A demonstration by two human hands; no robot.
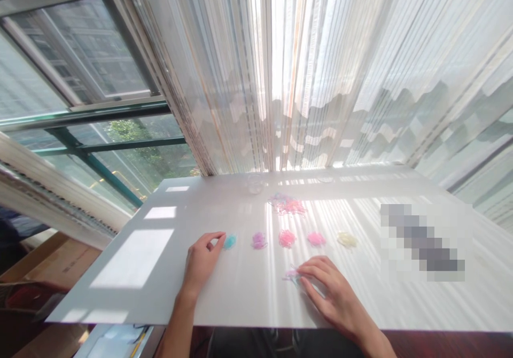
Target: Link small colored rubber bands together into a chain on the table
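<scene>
On the white table (pixel 240 299) lies a row of small piles of thin pieces: blue (pixel 230 241), purple (pixel 258 240), red (pixel 287 238), pink (pixel 316 239) and pale yellow (pixel 347 240). Behind the row is a larger loose pile of mixed colours, mostly red (pixel 289 205). My left hand (pixel 206 254) has its thumb and index finger pinched beside the blue pile; whatever they hold is too small to make out. My right hand (pixel 326 288) rests by a small mixed pile (pixel 290 275), its thumb and fingers apart at the pile's right side.
A clear round container (pixel 255 184) stands near the back edge, with a clear lid-like disc (pixel 325 179) to its right. A blurred dark object (pixel 425 240) lies at the right. Curtains hang behind the table. Cardboard boxes (pixel 64 262) are at the lower left.
</scene>
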